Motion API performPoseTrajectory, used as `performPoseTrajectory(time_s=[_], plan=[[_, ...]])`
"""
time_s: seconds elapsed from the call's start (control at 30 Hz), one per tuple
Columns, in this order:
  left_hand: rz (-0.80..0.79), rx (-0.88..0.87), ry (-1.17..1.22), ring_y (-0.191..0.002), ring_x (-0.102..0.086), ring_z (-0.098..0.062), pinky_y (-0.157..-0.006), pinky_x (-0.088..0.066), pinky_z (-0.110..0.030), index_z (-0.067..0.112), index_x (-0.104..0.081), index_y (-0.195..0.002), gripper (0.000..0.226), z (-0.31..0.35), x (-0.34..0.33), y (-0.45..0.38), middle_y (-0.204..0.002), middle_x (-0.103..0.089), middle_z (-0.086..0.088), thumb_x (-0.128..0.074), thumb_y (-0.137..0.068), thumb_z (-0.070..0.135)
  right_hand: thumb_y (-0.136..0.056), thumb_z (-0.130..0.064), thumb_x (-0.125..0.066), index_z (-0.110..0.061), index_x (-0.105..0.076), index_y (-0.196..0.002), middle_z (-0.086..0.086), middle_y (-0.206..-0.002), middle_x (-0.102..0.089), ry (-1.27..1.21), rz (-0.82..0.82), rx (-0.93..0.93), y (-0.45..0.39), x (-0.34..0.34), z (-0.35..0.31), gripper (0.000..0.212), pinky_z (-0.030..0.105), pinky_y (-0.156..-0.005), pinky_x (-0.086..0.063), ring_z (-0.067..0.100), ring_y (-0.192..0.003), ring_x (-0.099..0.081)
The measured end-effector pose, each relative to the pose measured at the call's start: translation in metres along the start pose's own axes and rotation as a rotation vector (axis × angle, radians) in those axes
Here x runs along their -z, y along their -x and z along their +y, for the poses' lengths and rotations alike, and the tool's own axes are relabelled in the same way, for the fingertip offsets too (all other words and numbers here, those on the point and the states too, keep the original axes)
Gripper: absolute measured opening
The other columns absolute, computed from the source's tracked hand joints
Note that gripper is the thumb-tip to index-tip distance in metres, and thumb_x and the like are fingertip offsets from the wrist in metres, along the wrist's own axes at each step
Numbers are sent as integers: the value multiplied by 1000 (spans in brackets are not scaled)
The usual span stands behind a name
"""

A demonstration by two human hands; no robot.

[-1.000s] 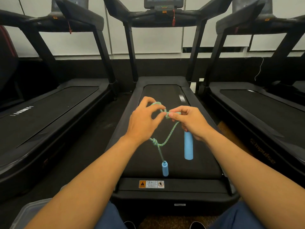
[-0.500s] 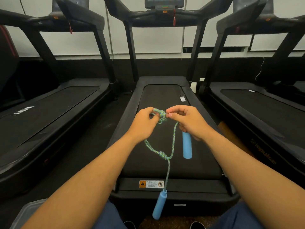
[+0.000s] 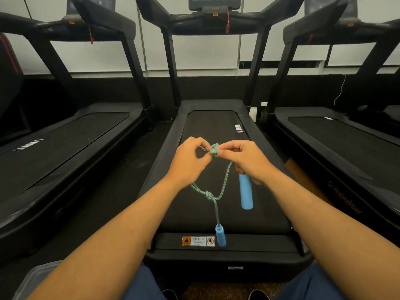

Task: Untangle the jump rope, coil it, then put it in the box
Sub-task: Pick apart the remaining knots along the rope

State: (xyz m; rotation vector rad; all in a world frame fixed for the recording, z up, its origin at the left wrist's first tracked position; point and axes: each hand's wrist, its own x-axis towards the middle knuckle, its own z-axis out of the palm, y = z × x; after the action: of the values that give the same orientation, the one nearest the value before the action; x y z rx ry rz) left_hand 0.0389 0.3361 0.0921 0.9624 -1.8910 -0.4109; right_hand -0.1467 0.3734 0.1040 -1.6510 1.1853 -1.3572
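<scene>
A green-and-blue braided jump rope (image 3: 225, 182) hangs between my hands above the middle treadmill. My left hand (image 3: 190, 163) and my right hand (image 3: 244, 161) both pinch a tight knot (image 3: 214, 150) at the top of the rope. Below it the two strands meet in a second knot (image 3: 209, 195). One blue handle (image 3: 245, 193) hangs under my right palm, held by its lower fingers. The other blue handle (image 3: 220, 234) dangles free on a single strand. A clear plastic box (image 3: 35, 278) sits at the bottom left, partly behind my left forearm.
Three black treadmills stand side by side; I face the rear end of the middle treadmill (image 3: 216, 254). My knees and shoe tips show at the bottom edge. Dark floor runs between the machines.
The dangling handle dropped low half a second ago and has swung back up a little. Both hands stay pinched on the top knot, and the loop below it has widened.
</scene>
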Motion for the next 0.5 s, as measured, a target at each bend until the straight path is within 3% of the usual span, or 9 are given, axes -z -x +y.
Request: performPoseTrajectory(time_s=[0.07,0.13,0.2,0.3,0.4,0.5], plan=[[24,-4,-25,-64,-50,-10,-64,-48,-37,32,-63,-86,9,1,-1,-1,-96,-59,8,-72,-85,31,-91,-4,-72,2,-74,-104,4,-78,-70,6,-1,23,1,-1,-3,14,10,-42,-36,-1,-39,-50],[12,-17,-17,-62,-48,-5,-65,-48,-34,34,-67,-98,14,3,0,-1,-102,-60,9,-72,-86,30,-91,4,-69,8,-71,-105,2,-77,-68,37,-10,46,1,-1,-3,15,7,-45,-40,-5,-43,-56],[-51,-33,-31,-66,-49,0,-69,-41,-24,31,-71,-114,26,4,2,-1,-104,-59,9,-73,-89,28,-90,4,-69,4,-73,-102,4,-79,-71,105,-24,78,0,2,-2,12,9,-54,-46,-2,-55,-62],[-104,-66,-77,-70,-50,6,-67,-34,-17,28,-74,-112,22,4,4,1,-99,-57,10,-73,-89,29,-88,-4,-72,-9,-76,-97,6,-91,-76,270,-24,138,-1,4,3,11,22,-76,-56,10,-80,-69],[-17,-99,-113,-72,-53,1,-66,-38,-22,25,-72,-100,13,4,1,1,-95,-58,11,-75,-87,28,-87,-6,-72,-10,-75,-93,-2,-86,-73,310,19,163,-2,0,1,8,15,-68,-50,-2,-69,-63],[61,-133,-189,-75,-57,-12,-70,-47,-34,22,-68,-95,10,9,-4,1,-94,-56,11,-73,-86,25,-88,-12,-71,-13,-72,-88,-4,-82,-70,334,110,187,-4,-8,0,2,15,-59,-44,-3,-55,-54]])
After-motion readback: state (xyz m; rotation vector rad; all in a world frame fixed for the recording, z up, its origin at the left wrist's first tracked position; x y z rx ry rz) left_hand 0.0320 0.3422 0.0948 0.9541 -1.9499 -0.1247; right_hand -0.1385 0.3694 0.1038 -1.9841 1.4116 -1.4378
